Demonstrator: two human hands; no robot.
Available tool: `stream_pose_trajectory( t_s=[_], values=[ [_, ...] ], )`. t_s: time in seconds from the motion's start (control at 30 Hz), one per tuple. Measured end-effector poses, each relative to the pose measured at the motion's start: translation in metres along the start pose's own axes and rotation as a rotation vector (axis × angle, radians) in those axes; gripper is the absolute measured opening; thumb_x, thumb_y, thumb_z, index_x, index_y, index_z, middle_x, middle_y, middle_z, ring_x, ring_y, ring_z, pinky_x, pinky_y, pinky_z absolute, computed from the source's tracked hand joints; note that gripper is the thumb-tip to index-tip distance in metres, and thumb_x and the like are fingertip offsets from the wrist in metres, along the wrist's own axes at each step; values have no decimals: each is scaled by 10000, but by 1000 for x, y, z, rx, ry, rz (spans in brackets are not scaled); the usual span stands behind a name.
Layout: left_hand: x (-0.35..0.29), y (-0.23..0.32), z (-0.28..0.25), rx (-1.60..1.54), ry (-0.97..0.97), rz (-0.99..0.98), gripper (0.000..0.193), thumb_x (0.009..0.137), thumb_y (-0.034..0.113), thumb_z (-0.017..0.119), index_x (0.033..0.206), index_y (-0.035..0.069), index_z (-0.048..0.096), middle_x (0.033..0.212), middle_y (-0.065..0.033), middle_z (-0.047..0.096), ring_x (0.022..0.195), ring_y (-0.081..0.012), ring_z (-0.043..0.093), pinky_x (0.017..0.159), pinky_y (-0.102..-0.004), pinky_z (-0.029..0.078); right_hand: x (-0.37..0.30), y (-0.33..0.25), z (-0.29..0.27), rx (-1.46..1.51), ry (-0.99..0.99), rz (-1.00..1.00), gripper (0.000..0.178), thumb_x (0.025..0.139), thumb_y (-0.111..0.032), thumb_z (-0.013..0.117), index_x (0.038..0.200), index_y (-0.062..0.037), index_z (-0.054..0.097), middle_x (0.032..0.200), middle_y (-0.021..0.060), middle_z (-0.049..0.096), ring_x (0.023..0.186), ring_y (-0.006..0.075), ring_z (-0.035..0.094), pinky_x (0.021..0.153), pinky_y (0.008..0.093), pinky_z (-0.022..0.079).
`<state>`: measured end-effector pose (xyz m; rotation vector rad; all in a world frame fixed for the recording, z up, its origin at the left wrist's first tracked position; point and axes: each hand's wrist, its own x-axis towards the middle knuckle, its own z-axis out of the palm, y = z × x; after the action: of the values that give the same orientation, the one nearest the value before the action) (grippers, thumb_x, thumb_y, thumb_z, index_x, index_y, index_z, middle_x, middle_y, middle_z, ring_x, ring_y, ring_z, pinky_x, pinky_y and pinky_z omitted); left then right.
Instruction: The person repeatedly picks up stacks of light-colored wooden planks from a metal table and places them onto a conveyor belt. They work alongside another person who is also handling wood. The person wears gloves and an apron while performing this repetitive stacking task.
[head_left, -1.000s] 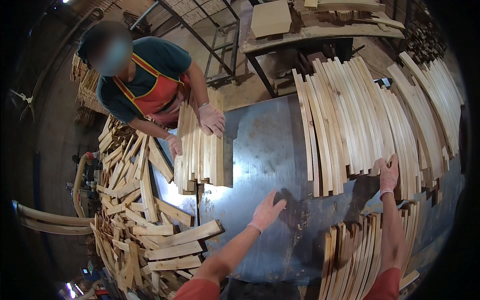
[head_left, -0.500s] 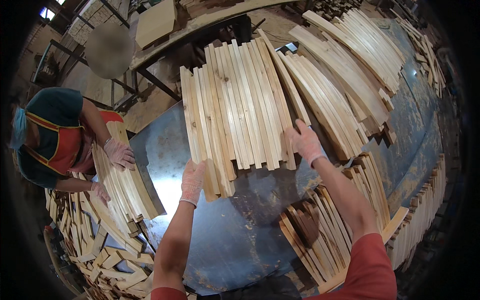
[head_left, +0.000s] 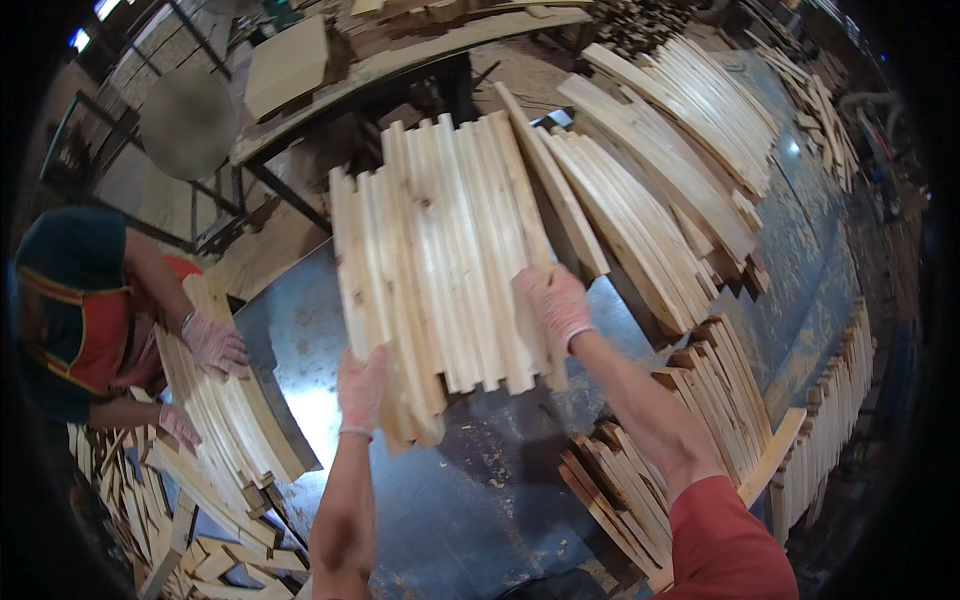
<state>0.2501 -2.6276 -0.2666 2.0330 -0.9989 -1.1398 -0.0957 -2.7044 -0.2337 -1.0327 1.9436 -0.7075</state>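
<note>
A broad bundle of pale wooden strips [head_left: 455, 250] lies side by side in front of me, its ends uneven. My left hand [head_left: 362, 388], in a pinkish knit glove, grips the bundle's near left edge, thumb on top. At the right edge, my right hand [head_left: 553, 303], gloved the same way, closes over the outer strip with bent fingers. Between them the strips are squeezed together; the undersides of both hands are hidden. A single curved board [head_left: 560, 190] stands apart just beyond my right hand.
Curved strip stacks stand to the right [head_left: 630, 220] and near right [head_left: 725, 400] on the metal table [head_left: 480, 510]. At left, a co-worker's gloved hands [head_left: 215, 345] rest on another strip stack [head_left: 225, 400]. Loose offcuts [head_left: 215, 560] lie below it.
My right hand has moved left from beside the curved board onto the bundle's edge. The bundle has come slightly nearer, and its strips sit tighter. The whole view has shifted too.
</note>
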Motion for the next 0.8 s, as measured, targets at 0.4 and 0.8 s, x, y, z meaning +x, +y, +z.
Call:
stream_pose_trajectory(
  t_s=[0.4,0.8],
  values=[
    [-45,-80,-48,57,94,24,629,969,351,749,1438,-26,561,1312,-183,665,1193,-302,664,1065,-412,509,41,19,-46,-626,454,-508,705,901,-286,776,1502,-1,542,1415,245,639,1352,411,584,1149,507,475],
    [97,-186,-94,962,165,709,467,1103,278,537,1532,98,501,1420,-242,573,1341,-463,524,1161,-581,409,-61,61,-65,-440,-420,-280,588,1083,-419,580,1509,-14,586,1480,239,647,1405,363,603,1192,464,457]
  ],
)
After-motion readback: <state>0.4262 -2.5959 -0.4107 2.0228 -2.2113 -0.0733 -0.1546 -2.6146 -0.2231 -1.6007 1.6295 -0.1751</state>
